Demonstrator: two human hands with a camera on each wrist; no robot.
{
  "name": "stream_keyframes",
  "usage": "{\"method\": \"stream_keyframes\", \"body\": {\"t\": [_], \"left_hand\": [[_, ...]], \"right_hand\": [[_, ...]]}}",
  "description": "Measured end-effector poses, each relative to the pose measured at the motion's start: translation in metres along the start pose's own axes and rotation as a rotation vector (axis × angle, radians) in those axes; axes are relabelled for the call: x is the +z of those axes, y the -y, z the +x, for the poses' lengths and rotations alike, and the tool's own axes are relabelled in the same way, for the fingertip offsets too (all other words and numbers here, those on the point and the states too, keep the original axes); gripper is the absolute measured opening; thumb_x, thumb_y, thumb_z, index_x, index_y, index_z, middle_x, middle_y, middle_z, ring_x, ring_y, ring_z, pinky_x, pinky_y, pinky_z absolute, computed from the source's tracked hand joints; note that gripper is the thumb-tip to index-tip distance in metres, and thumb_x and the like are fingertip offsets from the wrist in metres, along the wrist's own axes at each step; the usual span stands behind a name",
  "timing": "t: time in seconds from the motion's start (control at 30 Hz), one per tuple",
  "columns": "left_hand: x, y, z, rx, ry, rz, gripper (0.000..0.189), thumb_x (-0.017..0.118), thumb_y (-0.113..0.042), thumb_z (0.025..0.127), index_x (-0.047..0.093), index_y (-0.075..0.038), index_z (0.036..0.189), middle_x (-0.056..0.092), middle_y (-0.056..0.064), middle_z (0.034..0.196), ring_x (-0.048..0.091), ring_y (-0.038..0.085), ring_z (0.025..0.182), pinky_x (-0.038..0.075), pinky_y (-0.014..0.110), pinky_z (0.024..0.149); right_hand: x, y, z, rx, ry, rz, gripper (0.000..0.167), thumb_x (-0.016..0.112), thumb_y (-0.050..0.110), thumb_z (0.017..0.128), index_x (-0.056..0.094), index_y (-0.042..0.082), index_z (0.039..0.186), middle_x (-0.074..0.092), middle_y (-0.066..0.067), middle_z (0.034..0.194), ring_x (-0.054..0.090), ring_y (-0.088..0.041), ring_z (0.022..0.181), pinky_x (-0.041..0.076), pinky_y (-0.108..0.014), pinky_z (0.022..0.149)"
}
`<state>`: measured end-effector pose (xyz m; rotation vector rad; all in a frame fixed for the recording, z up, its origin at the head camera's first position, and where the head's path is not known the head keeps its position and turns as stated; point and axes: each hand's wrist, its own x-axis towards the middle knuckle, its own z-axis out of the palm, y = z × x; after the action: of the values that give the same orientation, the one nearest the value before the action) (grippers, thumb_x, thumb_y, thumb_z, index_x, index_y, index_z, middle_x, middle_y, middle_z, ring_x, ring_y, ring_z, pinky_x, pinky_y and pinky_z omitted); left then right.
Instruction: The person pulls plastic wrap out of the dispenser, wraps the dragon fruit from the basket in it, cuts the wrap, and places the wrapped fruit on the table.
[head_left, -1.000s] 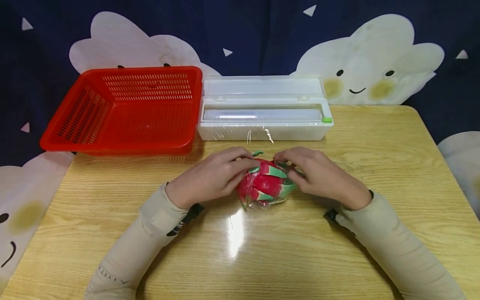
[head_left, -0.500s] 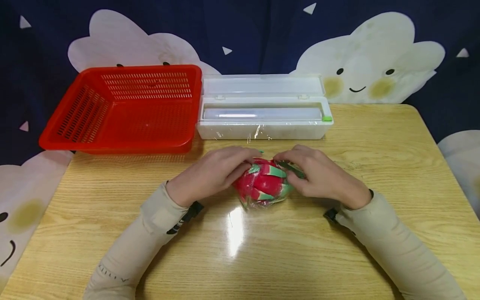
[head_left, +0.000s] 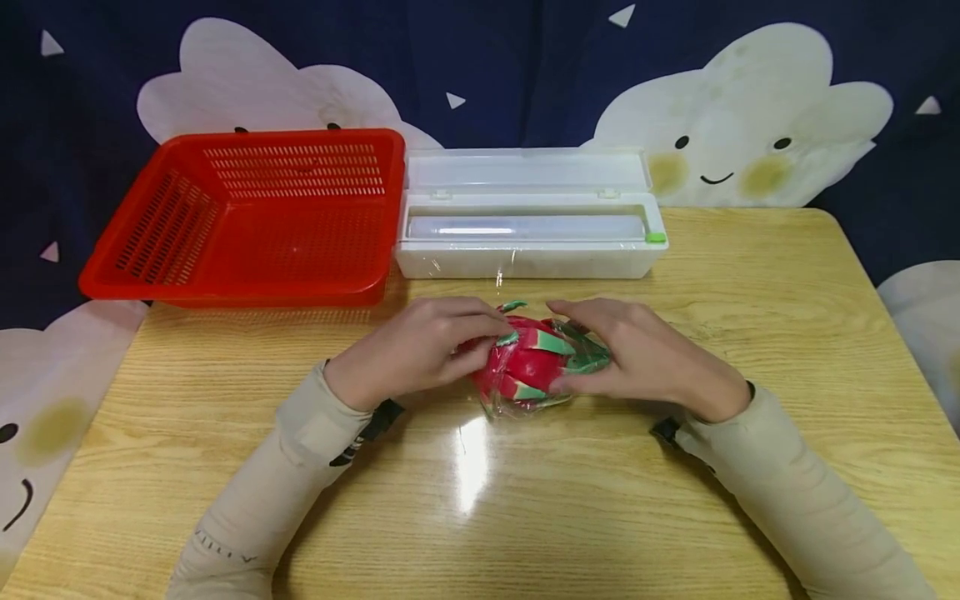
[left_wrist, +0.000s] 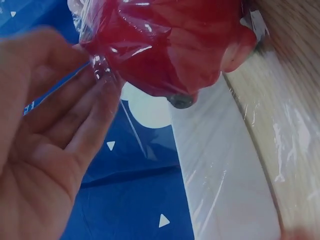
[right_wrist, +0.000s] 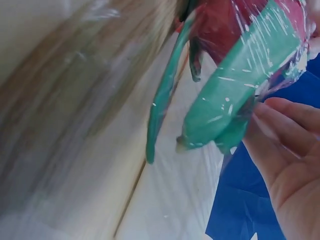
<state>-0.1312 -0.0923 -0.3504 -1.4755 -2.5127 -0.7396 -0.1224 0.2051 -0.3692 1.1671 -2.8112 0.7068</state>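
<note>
A red dragon fruit with green leaf tips lies mid-table, with clear cling film around it. My left hand is at its left side, and in the left wrist view the thumb and fingertips pinch the cling film against the red skin. My right hand spans the leafy end, thumb low on the fruit and index finger stretched out above. In the right wrist view, the fingers of my right hand lie fairly straight and touch the film beside a wide green leaf. The fruit's underside is hidden.
Behind the fruit stands a white cling film box, lid up, roll inside and a green slider at its right end. Film runs from it toward the fruit. Left of it is a red plastic basket. A cloud-print cloth hangs behind the wooden table.
The right hand has spread, its thumb moving down and left onto the fruit, leaving the leaf tips more visible. The left fingers have shifted slightly on the film. The fruit stays in place.
</note>
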Motion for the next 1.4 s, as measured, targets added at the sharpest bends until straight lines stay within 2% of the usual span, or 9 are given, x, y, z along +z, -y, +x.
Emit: {"method": "stream_keyframes", "body": {"t": [0.1,0.23,0.3,0.43,0.67,0.97,1.07,1.2,1.4], "left_hand": [[0.000,-0.001,-0.001,0.015,0.014,-0.001,0.029,0.073,-0.020,0.092,0.076,-0.007,0.119,0.076,0.004,0.113,0.072,0.013,0.096,0.062,0.022,0.087],[0.000,-0.001,-0.003,0.054,0.037,0.007,0.037,0.079,-0.029,0.090,0.074,-0.008,0.120,0.071,0.002,0.108,0.062,0.010,0.088,0.058,0.019,0.078],[0.000,0.001,-0.006,0.084,0.049,0.015,0.045,0.082,-0.033,0.088,0.073,-0.008,0.124,0.069,0.003,0.112,0.062,0.010,0.095,0.058,0.020,0.082],[0.003,0.005,-0.013,0.106,0.083,0.031,0.063,0.088,-0.035,0.082,0.065,-0.009,0.135,0.065,0.004,0.128,0.061,0.014,0.115,0.058,0.026,0.100],[0.011,0.007,-0.020,0.052,0.128,0.080,0.082,0.094,-0.032,0.076,0.053,-0.011,0.144,0.056,0.004,0.144,0.055,0.017,0.131,0.053,0.031,0.112],[0.021,0.007,-0.022,0.070,0.089,0.192,0.079,0.088,-0.027,0.083,0.048,-0.006,0.148,0.054,0.009,0.147,0.054,0.023,0.131,0.051,0.035,0.114],[0.022,0.007,-0.024,0.080,0.081,0.189,0.070,0.080,-0.018,0.090,0.047,-0.006,0.150,0.052,0.010,0.149,0.054,0.022,0.132,0.050,0.035,0.115],[0.020,0.009,-0.024,0.087,0.094,0.166,0.066,0.073,-0.009,0.095,0.042,-0.007,0.153,0.048,0.009,0.154,0.051,0.020,0.135,0.049,0.034,0.117],[0.019,0.011,-0.025,0.092,0.108,0.164,0.067,0.075,-0.013,0.094,0.043,-0.009,0.152,0.049,0.008,0.152,0.051,0.020,0.136,0.050,0.034,0.116]], "right_hand": [[-0.002,0.001,-0.002,-0.005,0.028,-0.017,0.100,0.086,0.063,0.074,0.055,0.002,0.147,0.067,-0.015,0.141,0.068,-0.030,0.125,0.060,-0.047,0.101],[-0.003,0.004,-0.003,0.001,0.068,-0.037,0.106,0.089,0.062,0.070,0.052,0.001,0.149,0.063,-0.016,0.145,0.066,-0.032,0.129,0.058,-0.048,0.104],[-0.002,0.004,-0.002,0.006,0.078,-0.044,0.108,0.091,0.059,0.068,0.051,0.001,0.149,0.063,-0.017,0.145,0.066,-0.033,0.129,0.058,-0.048,0.104],[-0.001,0.006,-0.001,-0.009,0.087,-0.079,0.108,0.092,0.058,0.065,0.054,-0.001,0.147,0.065,-0.018,0.142,0.067,-0.034,0.127,0.059,-0.047,0.101],[0.003,0.007,-0.001,-0.025,0.079,-0.103,0.104,0.095,0.051,0.066,0.055,-0.002,0.146,0.064,-0.020,0.143,0.068,-0.037,0.125,0.060,-0.048,0.099],[0.005,0.009,-0.001,-0.010,0.112,-0.096,0.109,0.095,0.050,0.065,0.050,-0.001,0.150,0.059,-0.020,0.150,0.063,-0.036,0.132,0.058,-0.048,0.104],[0.006,0.008,0.000,-0.004,0.123,-0.099,0.110,0.095,0.050,0.066,0.048,-0.001,0.152,0.058,-0.019,0.151,0.062,-0.036,0.134,0.057,-0.048,0.105],[0.006,0.008,-0.001,0.000,0.128,-0.106,0.112,0.095,0.051,0.065,0.047,0.000,0.153,0.057,-0.019,0.152,0.062,-0.036,0.135,0.056,-0.047,0.106],[0.008,0.007,-0.001,-0.003,0.134,-0.122,0.111,0.095,0.048,0.067,0.045,0.001,0.154,0.055,-0.019,0.153,0.061,-0.036,0.136,0.056,-0.048,0.107]]}}
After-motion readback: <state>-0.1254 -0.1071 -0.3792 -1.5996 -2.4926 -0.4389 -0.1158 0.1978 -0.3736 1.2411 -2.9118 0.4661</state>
